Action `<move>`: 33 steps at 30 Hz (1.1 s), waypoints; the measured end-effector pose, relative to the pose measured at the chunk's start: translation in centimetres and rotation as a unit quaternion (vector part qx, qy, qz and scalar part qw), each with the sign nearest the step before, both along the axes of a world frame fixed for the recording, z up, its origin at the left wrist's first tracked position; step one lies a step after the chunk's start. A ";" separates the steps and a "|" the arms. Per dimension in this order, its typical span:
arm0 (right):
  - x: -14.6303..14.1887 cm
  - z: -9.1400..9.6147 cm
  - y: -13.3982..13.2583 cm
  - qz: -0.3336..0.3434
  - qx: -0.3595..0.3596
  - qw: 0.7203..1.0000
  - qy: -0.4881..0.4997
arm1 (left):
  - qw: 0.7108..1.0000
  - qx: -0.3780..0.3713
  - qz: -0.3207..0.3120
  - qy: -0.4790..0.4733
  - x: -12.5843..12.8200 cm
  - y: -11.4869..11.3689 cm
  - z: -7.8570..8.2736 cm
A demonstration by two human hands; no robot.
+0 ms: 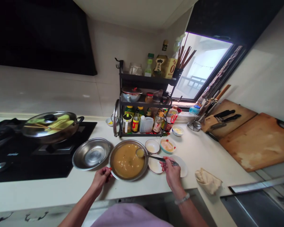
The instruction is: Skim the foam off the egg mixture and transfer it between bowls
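Observation:
A steel bowl full of yellowish-brown soup sits on the white counter in front of me. My left hand grips its near left rim, fingers closed on the edge. My right hand is closed on the handle of a metal ladle. The ladle's scoop, filled with soup, hovers over the bowl's right rim. Just under my right hand lie a small white bowl and a white plate.
An empty steel bowl stands left of the soup. A lidded pan sits on the black hob. Behind are a spice rack, small dishes, knives and cutting boards, and a crumpled cloth at the right.

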State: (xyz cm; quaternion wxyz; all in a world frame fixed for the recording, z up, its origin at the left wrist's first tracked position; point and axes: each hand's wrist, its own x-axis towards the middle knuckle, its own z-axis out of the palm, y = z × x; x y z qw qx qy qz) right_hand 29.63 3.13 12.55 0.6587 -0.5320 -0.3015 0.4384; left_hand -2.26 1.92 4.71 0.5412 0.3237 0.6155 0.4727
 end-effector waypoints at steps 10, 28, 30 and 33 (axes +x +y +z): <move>6.4 1.8 1.6 -0.121 0.048 0.991 -0.008 | 1.000 0.003 -0.001 0.003 0.0 0.1 -0.2; 10.1 1.0 0.5 -0.060 0.180 0.884 -0.427 | 1.000 -0.003 -0.004 0.000 -0.2 0.1 -0.2; 9.5 1.7 0.1 -0.050 0.192 0.877 -0.438 | 1.000 -0.002 -0.005 -0.005 -0.2 0.1 -0.4; 7.7 2.3 -0.5 -0.069 0.190 0.897 -0.392 | 1.000 -0.001 -0.002 -0.010 -0.3 0.2 -0.6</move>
